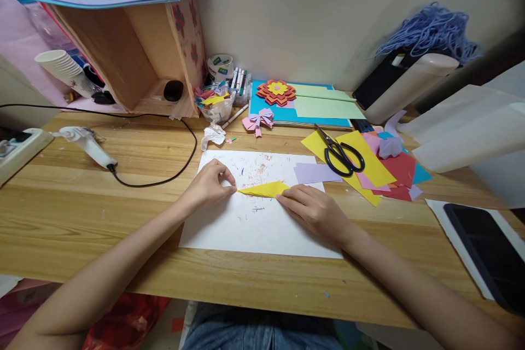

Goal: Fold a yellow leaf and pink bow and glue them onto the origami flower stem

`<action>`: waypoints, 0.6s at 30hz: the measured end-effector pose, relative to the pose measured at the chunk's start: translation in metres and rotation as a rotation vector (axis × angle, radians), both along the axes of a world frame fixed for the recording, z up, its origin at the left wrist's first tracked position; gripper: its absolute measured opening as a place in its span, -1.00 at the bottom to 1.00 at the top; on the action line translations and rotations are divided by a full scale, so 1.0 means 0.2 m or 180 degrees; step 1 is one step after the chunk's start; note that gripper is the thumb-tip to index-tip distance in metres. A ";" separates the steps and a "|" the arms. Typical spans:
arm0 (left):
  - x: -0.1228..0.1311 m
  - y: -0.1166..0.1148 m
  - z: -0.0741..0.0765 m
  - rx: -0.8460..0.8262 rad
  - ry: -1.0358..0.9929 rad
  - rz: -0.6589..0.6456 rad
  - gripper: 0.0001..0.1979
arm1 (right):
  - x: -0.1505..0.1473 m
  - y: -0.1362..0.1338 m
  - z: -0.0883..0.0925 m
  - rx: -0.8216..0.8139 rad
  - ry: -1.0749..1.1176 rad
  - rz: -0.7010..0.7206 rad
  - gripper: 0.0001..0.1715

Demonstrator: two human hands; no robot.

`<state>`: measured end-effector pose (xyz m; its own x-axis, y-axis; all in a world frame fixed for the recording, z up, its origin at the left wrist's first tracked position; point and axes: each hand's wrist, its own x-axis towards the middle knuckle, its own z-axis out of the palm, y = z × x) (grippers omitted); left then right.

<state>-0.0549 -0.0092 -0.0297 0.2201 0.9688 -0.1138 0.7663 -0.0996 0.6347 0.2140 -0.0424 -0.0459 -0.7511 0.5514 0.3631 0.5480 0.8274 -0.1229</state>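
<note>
Wood tabletop (135,251) seen from above, two bare hands working over a white paper sheet (246,232) flecked w/ colored marks. A folded yellow paper piece (260,191), long & pointed at L end, lies across the sheet's middle, btwn the hands. L hand (213,185): thumb & fingertips close together, pinching the pointed tip. R hand (314,209): fingers bunched narrow, holding the wider end. Just behind the R hand, a lilac paper rectangle (315,173) overlaps the sheet's edge. Farther R, black-handled scissors (341,157) rest on yellow paper (371,161), w/ mixed colored scraps (404,169) alongside. At back: layered orange-&-yellow paper flower (275,92) & pink-lilac paper bow (258,120). Far L: white glue gun (89,146) w/ black cord. Far R: dark phone (484,246).
</note>
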 end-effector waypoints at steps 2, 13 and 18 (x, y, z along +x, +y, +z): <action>-0.01 0.01 -0.01 0.0005 -0.0041 -0.0031 -0.87 | 0.00 0.00 0.00 -0.0111 0.0073 -0.0056 -0.76; 0.15 -0.08 0.04 0.0987 -0.0401 -0.0879 -0.80 | -0.05 0.00 0.00 0.0211 0.0246 -0.0384 -0.79; 0.31 -0.09 -0.02 0.1697 0.0607 -0.1916 -0.80 | -0.06 0.02 0.01 0.0172 0.0295 -0.0412 -0.79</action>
<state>0.0064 -0.0281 -0.0329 0.7422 0.6258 0.2399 0.5754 -0.7785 0.2507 0.2026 -0.0386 -0.0446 -0.6371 0.6191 0.4592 0.6387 0.7575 -0.1350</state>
